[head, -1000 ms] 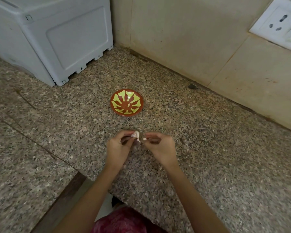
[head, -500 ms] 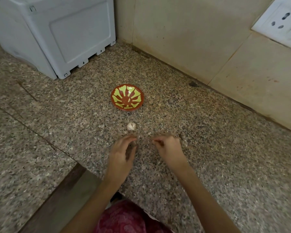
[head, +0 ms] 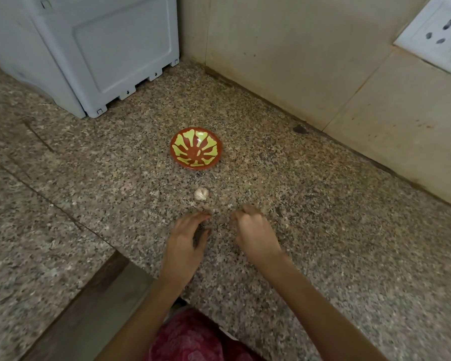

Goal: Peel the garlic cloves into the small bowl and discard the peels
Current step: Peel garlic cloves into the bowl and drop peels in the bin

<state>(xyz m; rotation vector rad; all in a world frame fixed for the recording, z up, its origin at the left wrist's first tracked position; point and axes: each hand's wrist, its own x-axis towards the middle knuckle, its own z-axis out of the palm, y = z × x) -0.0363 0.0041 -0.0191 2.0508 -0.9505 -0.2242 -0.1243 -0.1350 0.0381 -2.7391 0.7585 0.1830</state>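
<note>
Garlic (head: 201,194) on counter (head: 336,230), small bowl (head: 184,162) beyond, left hand (head: 185,241), right hand (head: 255,235) nearby

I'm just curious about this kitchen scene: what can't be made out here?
Head view only.
Small white garlic piece on the speckled granite counter: too small to tell peeled or not.
Right hand: curled over, hiding whether it holds peel.
Pale grey plastic appliance: cut off by top and left edges.
</note>
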